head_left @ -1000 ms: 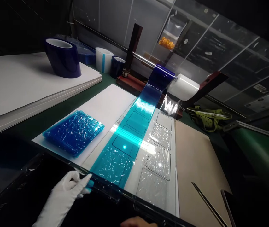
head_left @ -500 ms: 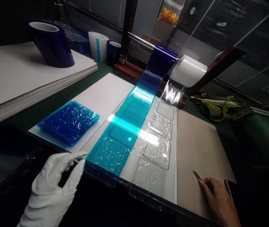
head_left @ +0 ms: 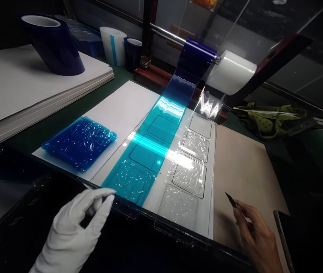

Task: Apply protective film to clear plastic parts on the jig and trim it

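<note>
Blue film strip stretched flat from roller down to near table edge. Gloved left hand at its near corner, thumb and forefinger apart. Bare right hand pinching tweezers over open brown board.

Bare brown mat open to the right of the film strips, blue film stack lying left, tape rolls on a rod barring the far edge.

A factory film-laminating workbench is showing here: a blue film roll and a white film roll are hanging on a spindle stand at the bench's far edge, with spare rolls sitting near its far-left corner.
</note>
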`<action>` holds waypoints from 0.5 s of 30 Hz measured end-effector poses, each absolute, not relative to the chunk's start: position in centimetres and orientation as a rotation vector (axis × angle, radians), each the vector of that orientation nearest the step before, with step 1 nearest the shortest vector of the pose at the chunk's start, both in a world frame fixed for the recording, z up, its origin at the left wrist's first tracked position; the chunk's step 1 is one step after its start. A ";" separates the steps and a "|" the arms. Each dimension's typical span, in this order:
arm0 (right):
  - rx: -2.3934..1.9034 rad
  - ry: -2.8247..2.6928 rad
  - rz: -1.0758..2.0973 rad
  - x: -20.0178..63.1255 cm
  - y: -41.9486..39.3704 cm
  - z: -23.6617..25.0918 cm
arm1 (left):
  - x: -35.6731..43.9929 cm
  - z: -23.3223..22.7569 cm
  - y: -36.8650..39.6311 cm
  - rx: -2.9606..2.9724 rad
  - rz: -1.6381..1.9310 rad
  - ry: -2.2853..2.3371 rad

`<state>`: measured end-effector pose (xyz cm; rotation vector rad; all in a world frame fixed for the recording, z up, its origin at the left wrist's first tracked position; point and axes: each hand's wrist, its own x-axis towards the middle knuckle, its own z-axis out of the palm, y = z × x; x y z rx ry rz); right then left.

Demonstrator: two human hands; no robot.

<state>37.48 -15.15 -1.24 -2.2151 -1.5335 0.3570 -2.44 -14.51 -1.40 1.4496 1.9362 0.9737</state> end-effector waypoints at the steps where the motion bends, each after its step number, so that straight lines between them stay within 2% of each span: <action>1: -2.189 -1.564 0.320 37.2 -15.1 -1.2 | -2.8 -1.7 -15.0 1.266 0.856 1.877; 5: -2.320 -1.558 0.046 38.4 -15.4 -2.2 | -3.7 -3.6 -16.0 0.808 0.478 1.590; 10: -2.410 -1.699 -0.117 40.5 -16.3 -4.3 | -2.3 -4.8 -15.2 0.645 0.547 1.560; 15: -2.326 -1.567 -0.155 37.4 -17.6 -3.0 | -1.2 -3.1 -14.5 0.653 0.609 1.544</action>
